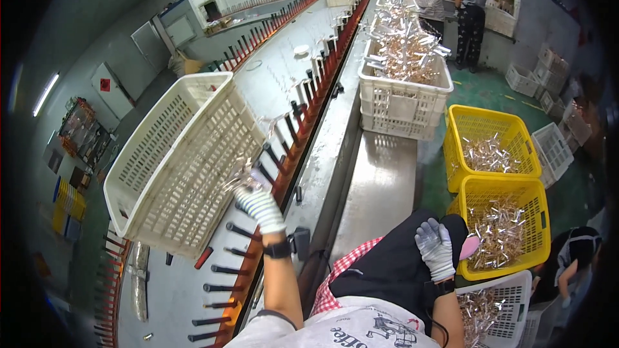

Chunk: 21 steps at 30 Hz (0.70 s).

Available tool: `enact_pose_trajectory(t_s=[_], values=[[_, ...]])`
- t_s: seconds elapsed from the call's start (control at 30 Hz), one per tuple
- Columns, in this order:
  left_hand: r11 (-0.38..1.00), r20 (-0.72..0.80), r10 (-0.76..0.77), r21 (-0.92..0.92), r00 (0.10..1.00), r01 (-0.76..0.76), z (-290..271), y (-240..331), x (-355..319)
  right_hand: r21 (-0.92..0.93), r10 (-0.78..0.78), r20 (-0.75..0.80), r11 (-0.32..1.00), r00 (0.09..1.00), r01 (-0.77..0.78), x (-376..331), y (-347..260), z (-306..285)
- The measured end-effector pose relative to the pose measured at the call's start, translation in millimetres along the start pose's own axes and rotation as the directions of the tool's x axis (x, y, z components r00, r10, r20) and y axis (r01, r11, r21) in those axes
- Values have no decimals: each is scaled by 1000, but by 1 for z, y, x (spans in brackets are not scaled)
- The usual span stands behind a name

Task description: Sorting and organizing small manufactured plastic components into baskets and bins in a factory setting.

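Note:
My left hand (259,209), in a striped white glove, reaches over the row of black-handled rods (222,269) beside a large white plastic crate (187,183). Its fingers close around a blurred cluster of thin shiny metal pieces (240,173) in front of the crate's slotted wall. The crate stands tilted on the metal worktop, and its inside looks bare where I can see it. On my lap, my right hand (435,248) lies palm up in a grey-palmed glove. Its fingers are slightly bent, and nothing shows in them.
Yellow baskets (500,183) of silver and copper-coloured pieces stand at my right, with a white basket (521,309) nearer. Ahead, a heaped white crate (406,109) rests on the metal bench (380,174). Two people (469,13) work at the back; another person (574,261) is at lower right.

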State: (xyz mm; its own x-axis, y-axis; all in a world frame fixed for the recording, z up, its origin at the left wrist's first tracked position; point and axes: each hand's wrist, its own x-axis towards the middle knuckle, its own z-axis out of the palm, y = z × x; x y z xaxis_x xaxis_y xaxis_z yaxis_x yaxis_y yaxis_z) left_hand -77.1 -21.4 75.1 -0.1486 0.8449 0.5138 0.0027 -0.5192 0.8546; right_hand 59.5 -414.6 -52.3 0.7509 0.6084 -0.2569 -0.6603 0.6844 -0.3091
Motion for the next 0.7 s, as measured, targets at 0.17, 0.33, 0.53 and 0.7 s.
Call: enact_pose_trajectory(t_s=[0.17, 0.33, 0.53, 0.7], values=[[965, 182, 222, 99, 958, -243, -12, 79, -5, -3, 28, 7, 1000, 1000, -28, -1, 2, -3], [872, 289, 219, 370, 932, -320, 22, 19, -30, 31, 58, 45, 998, 997, -59, -2, 4, -2], [759, 15, 127, 642, 992, -107, 33, 28, -49, 4, 26, 36, 1000, 999, -27, -2, 6, 1], [994, -52, 95, 60, 994, -92, -8, 21, -50, -64, 1, -27, 998, 1000, -2, -1, 4, 16]])
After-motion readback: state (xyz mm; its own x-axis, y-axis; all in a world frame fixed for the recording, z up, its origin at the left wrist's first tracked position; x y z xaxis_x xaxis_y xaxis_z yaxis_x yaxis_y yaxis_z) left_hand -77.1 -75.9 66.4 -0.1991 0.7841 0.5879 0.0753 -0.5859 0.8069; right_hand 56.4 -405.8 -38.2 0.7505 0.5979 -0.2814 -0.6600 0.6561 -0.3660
